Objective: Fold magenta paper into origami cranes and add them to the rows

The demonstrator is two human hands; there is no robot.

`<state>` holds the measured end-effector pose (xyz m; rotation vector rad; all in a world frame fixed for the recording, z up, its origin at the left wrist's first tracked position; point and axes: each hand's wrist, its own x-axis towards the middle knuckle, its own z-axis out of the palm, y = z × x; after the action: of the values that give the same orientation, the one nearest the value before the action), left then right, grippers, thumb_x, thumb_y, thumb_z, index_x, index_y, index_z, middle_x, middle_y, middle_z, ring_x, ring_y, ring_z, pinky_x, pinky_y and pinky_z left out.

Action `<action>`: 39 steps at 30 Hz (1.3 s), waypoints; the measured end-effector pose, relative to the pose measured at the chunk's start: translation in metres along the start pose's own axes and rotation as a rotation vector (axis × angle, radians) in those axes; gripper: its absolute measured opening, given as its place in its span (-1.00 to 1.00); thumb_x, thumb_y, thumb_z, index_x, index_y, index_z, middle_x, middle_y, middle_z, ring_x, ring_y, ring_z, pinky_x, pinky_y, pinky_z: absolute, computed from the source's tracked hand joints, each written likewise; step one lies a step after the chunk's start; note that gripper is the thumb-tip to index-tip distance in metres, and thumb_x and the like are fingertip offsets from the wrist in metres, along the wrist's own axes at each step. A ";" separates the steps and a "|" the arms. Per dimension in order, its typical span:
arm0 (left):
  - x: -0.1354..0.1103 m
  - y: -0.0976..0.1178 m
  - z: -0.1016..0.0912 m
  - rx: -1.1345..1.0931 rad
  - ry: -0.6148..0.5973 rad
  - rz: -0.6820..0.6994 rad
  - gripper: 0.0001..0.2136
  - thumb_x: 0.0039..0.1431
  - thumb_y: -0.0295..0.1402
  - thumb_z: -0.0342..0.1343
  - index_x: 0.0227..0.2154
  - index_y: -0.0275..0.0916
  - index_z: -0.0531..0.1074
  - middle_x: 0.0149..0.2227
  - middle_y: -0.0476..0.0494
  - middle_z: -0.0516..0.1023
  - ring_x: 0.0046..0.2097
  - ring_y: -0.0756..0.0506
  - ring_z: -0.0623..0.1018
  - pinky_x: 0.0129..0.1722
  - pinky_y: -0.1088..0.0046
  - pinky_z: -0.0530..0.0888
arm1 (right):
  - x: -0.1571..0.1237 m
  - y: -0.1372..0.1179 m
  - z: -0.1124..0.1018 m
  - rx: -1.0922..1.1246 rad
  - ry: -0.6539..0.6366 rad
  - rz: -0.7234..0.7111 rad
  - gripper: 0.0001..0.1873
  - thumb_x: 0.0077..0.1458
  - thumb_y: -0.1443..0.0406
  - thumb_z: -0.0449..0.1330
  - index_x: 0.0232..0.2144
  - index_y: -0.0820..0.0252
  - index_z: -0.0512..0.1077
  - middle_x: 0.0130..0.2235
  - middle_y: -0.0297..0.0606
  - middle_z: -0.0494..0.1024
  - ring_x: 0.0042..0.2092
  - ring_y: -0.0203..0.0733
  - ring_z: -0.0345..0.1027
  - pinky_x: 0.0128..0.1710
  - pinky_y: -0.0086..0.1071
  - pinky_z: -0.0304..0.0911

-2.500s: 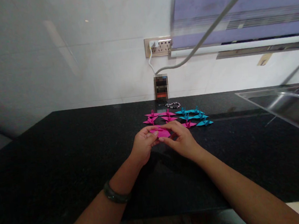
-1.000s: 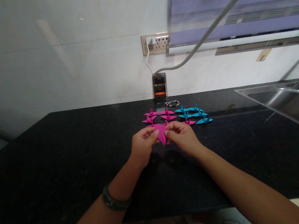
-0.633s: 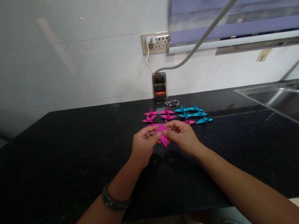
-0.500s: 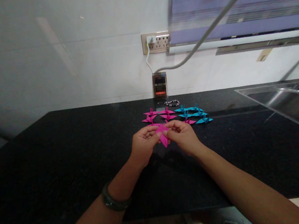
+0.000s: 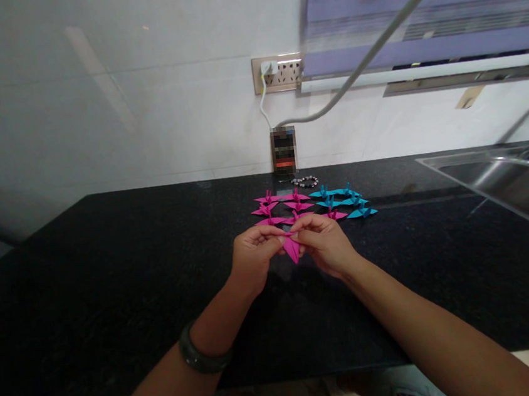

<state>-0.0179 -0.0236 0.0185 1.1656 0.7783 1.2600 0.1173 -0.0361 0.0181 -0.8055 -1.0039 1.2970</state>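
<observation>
A folded pink origami paper (image 5: 291, 249) is pinched between both hands over the black countertop (image 5: 128, 300), its point directed down toward me. My left hand (image 5: 254, 253) grips its left side with thumb and fingers. On the right side, my right hand (image 5: 322, 242) holds it in the same kind of pinch. Just beyond the fingertips stand several pink paper cranes (image 5: 297, 206), the nearest partly hidden by my hands. To their right are several blue paper cranes (image 5: 354, 201).
Behind the cranes lies a beaded bracelet (image 5: 305, 182). A phone-like device with a blurred screen (image 5: 284, 150) leans against the wall, with a white cable running up to a socket panel (image 5: 277, 74). A metal sink (image 5: 503, 179) is set into the counter at right.
The upper part of the pink paper has folded down between my fingers, so less of its top shows. Both hands stay in nearly the same place.
</observation>
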 end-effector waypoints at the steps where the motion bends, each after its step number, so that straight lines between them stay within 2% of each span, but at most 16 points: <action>1: 0.000 0.000 0.000 0.000 -0.002 -0.001 -0.92 -0.19 -0.48 0.21 -0.53 -0.31 0.46 -0.62 -0.01 0.46 -0.55 0.05 0.42 -0.48 0.52 0.38 | 0.000 0.000 0.000 0.000 0.001 0.003 -0.92 -0.25 0.41 0.26 -0.56 0.22 0.44 -0.65 -0.45 0.41 -0.67 -0.46 0.20 -0.67 -0.55 0.19; 4: 0.000 0.003 0.001 -0.025 -0.017 -0.043 -0.89 -0.19 -0.46 0.21 -0.49 -0.31 0.46 -0.58 -0.02 0.48 -0.53 0.04 0.45 -0.46 0.50 0.40 | 0.001 0.000 -0.004 -0.033 -0.012 -0.012 -0.93 -0.23 0.40 0.25 -0.56 0.20 0.43 -0.63 -0.44 0.41 -0.64 -0.44 0.21 -0.64 -0.53 0.21; 7: -0.001 0.008 0.002 -0.043 -0.037 -0.138 -0.83 -0.12 -0.34 0.19 -0.42 -0.30 0.46 -0.53 -0.06 0.51 -0.50 0.01 0.48 -0.44 0.46 0.43 | 0.002 -0.003 -0.007 -0.155 -0.028 -0.087 -0.96 -0.20 0.37 0.24 -0.55 0.19 0.43 -0.61 -0.42 0.41 -0.62 -0.42 0.22 -0.61 -0.50 0.22; 10: 0.000 0.009 0.002 0.057 -0.043 -0.163 -0.77 -0.11 -0.24 0.18 -0.50 -0.35 0.46 -0.54 -0.12 0.51 -0.50 0.01 0.48 -0.47 0.49 0.42 | 0.002 -0.008 -0.009 -0.316 -0.055 -0.177 -0.97 -0.16 0.36 0.23 -0.53 0.19 0.45 -0.56 -0.38 0.44 -0.57 -0.39 0.25 -0.54 -0.46 0.24; 13: 0.001 0.007 0.001 0.099 -0.033 -0.135 -0.77 -0.17 -0.27 0.24 -0.49 -0.35 0.48 -0.53 -0.12 0.52 -0.49 0.02 0.48 -0.46 0.51 0.42 | 0.001 -0.011 -0.009 -0.386 -0.081 -0.231 -0.94 -0.12 0.35 0.21 -0.48 0.20 0.46 -0.50 -0.35 0.45 -0.51 -0.38 0.29 -0.49 -0.45 0.25; 16: 0.002 0.005 0.000 0.084 0.006 -0.094 -0.78 -0.19 -0.28 0.25 -0.48 -0.33 0.49 -0.51 -0.09 0.53 -0.49 0.03 0.47 -0.44 0.50 0.43 | 0.000 -0.011 -0.008 -0.339 -0.096 -0.189 -0.80 -0.07 0.30 0.18 -0.30 0.17 0.43 -0.47 -0.36 0.45 -0.51 -0.38 0.30 -0.50 -0.44 0.26; 18: 0.003 0.004 -0.001 0.094 0.021 -0.040 -0.80 -0.19 -0.30 0.26 -0.48 -0.32 0.50 -0.49 -0.09 0.53 -0.48 0.03 0.46 -0.44 0.50 0.43 | 0.001 -0.009 -0.008 -0.328 -0.103 -0.155 -0.74 -0.07 0.25 0.19 -0.26 0.18 0.40 -0.44 -0.35 0.46 -0.51 -0.38 0.29 -0.53 -0.46 0.26; 25: 0.003 0.003 -0.002 0.209 0.009 0.113 -0.83 -0.18 -0.35 0.25 -0.46 -0.28 0.52 -0.46 -0.10 0.54 -0.43 0.01 0.48 -0.37 0.48 0.43 | 0.002 -0.007 -0.009 -0.440 -0.136 -0.182 -0.78 -0.07 0.18 0.20 -0.42 0.23 0.41 -0.48 -0.32 0.43 -0.48 -0.36 0.27 -0.55 -0.47 0.24; 30: 0.001 0.005 -0.001 0.283 0.071 0.136 -0.86 -0.19 -0.34 0.24 -0.51 -0.29 0.52 -0.50 -0.10 0.54 -0.45 0.00 0.47 -0.41 0.49 0.41 | 0.001 -0.007 -0.009 -0.490 -0.123 -0.222 -0.81 -0.03 0.19 0.17 -0.46 0.23 0.39 -0.52 -0.34 0.40 -0.54 -0.40 0.21 -0.56 -0.47 0.19; 39: 0.001 0.005 0.000 0.272 0.073 0.139 -0.88 -0.19 -0.34 0.24 -0.55 -0.30 0.50 -0.53 -0.08 0.52 -0.48 0.01 0.45 -0.44 0.51 0.39 | 0.000 -0.005 -0.008 -0.484 -0.097 -0.221 -0.78 -0.06 0.17 0.18 -0.49 0.24 0.39 -0.54 -0.34 0.40 -0.56 -0.38 0.20 -0.57 -0.46 0.16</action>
<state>-0.0194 -0.0227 0.0234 1.4188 0.9586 1.3466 0.1264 -0.0364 0.0197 -0.9675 -1.4721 0.9195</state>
